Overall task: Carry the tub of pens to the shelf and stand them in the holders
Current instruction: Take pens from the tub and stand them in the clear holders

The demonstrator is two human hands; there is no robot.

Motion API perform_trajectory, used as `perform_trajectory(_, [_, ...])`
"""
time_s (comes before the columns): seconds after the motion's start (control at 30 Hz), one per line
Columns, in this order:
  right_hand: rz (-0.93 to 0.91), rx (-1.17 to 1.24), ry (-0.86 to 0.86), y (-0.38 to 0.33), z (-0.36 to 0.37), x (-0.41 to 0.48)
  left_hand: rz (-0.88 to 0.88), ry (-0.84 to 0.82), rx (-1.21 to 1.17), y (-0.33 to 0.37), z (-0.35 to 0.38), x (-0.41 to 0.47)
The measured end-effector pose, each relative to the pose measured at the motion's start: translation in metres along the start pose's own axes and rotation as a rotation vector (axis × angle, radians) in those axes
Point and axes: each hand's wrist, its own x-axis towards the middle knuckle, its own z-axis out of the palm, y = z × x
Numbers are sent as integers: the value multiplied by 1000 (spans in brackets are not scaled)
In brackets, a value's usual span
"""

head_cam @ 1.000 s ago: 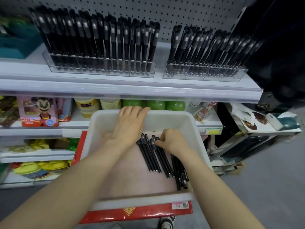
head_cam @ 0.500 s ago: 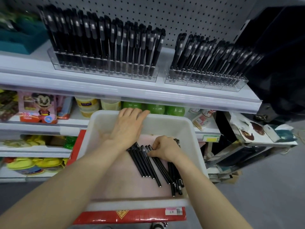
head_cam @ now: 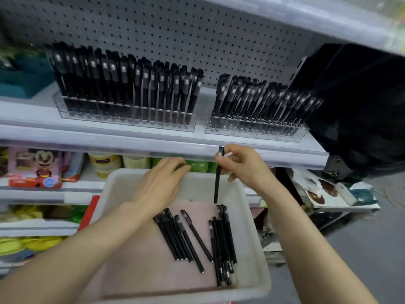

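One pen (head_cam: 217, 183) is now up out of the tub (head_cam: 255, 242), pinched upright in my right grip (head_cam: 243, 165) below the shelf (head_cam: 131, 139); my left grip (head_cam: 160, 185) lies released over the rim. I judge the holders (head_cam: 256, 130) come next.

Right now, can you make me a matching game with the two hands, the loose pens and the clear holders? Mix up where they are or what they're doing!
Column one:
1. right hand
2. left hand
3. loose pens
4. clear holders

Column two:
A. on the shelf, packed with upright pens
B. lying flat in the white tub
C. pinching one black pen upright
D. open, fingers straight, above the tub's far end

Pairs: 1-C, 2-D, 3-B, 4-A.
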Motion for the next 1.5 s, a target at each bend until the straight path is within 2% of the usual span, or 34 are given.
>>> perform_trajectory(0.2, [-210, 66, 256, -45, -64, 35, 43, 107, 39, 10, -34, 63])
perform_trajectory(0.37, [-360, -86, 504, -71, -79, 58, 61, 138, 91, 9, -36, 112])
perform_trajectory(0.5, [-398, -164, 606, -66, -73, 73, 71, 125, 111, 9, -25, 126])
perform_trajectory(0.8, [-375, -163, 649, -58, -63, 91, 85, 138, 98, 6, -13, 130])
perform_trajectory(0.97, [-281, -283, 523, -39, -45, 95, 90, 156, 98, 7, -14, 129])
perform_trajectory(1.27, [-196, -204, 580, -34, -37, 85, 83, 141, 78, 10, -19, 118])
perform_trajectory(1.4, [-180, -110, 651, -23, -24, 59, 96, 131, 20, 13, -24, 84])
perform_trajectory(1.5, [-153, -68, 602, -5, 2, 37, 89, 78, -30, 11, -19, 46])
